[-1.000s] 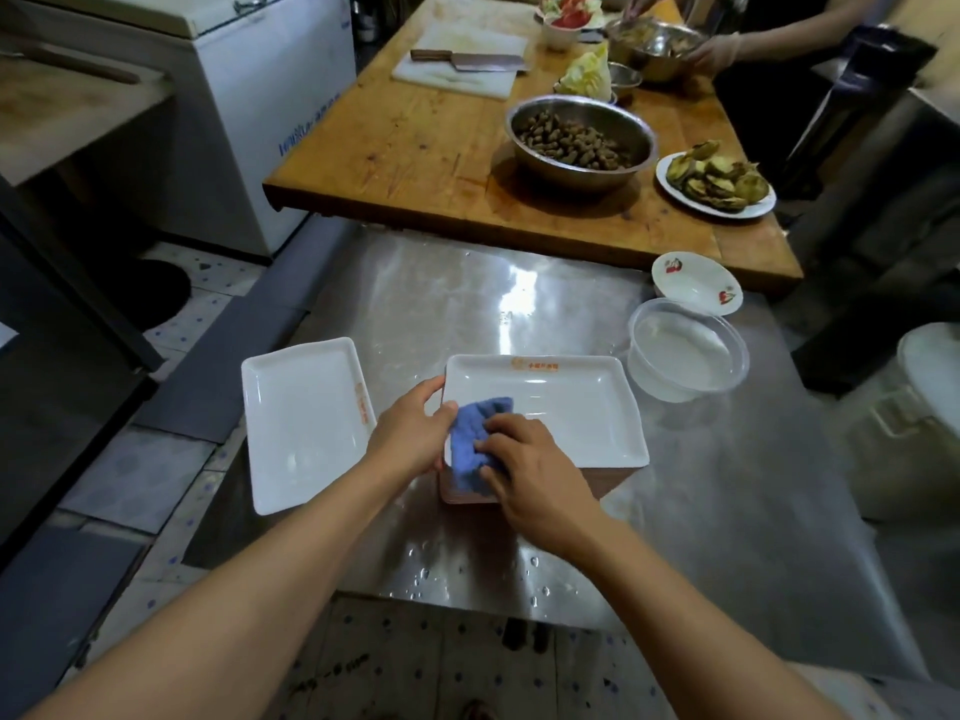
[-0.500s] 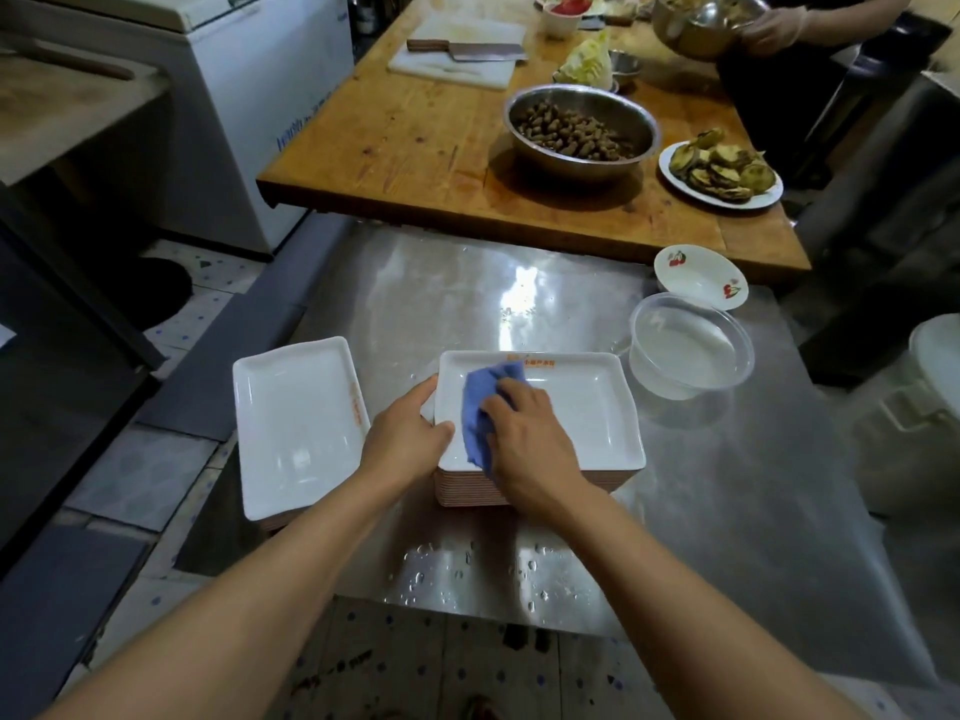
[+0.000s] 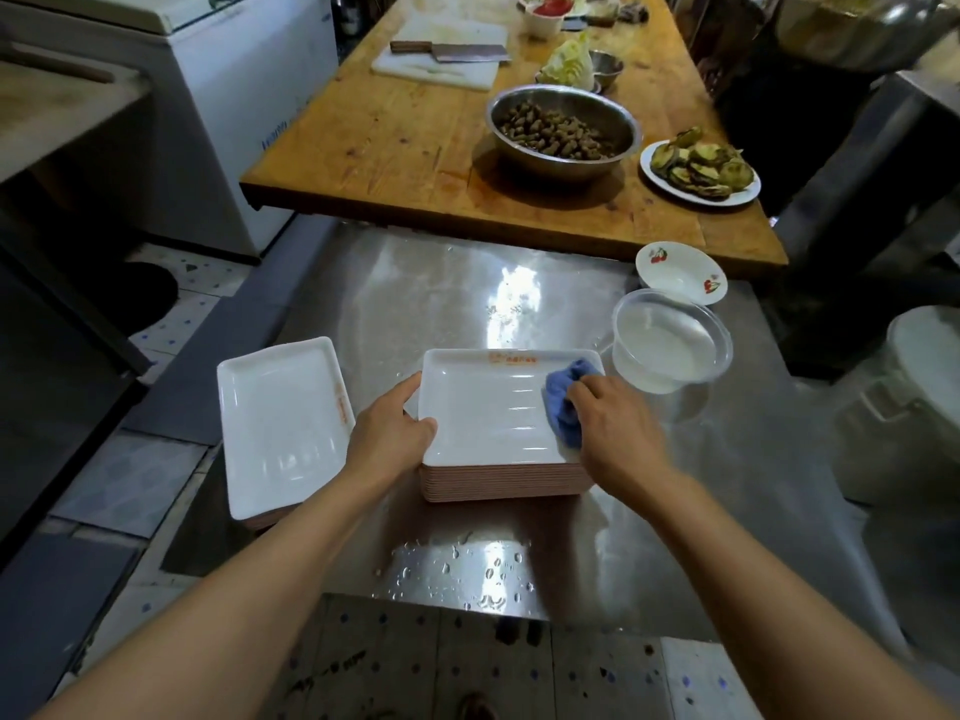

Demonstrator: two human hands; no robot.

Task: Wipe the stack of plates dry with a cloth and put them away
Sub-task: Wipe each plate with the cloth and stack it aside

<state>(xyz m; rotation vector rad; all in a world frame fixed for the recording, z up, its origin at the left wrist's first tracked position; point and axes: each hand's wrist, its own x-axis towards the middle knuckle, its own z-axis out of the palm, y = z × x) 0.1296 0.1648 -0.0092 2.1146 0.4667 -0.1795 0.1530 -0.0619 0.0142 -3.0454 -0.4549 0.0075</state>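
Note:
A stack of white rectangular plates (image 3: 488,407) with pinkish undersides stands on the wet steel table (image 3: 519,309). My left hand (image 3: 389,433) grips the stack's left rim, thumb over the top plate's edge. My right hand (image 3: 618,428) holds a crumpled blue cloth (image 3: 563,402) against the right side of the top plate. A second, lower pile of the same plates (image 3: 283,423) lies to the left, at the table's left edge.
A clear plastic tub (image 3: 670,345) and a small cherry-patterned bowl (image 3: 680,272) sit right of the stack. Behind, a wooden table (image 3: 395,142) carries a steel bowl, a plate of food, a cleaver and a cutting board. Water drops dot the near table edge.
My right hand has swept the blue cloth from the top plate's left side across to its right side. My left hand has stayed on the left rim. The camera has moved nearer.

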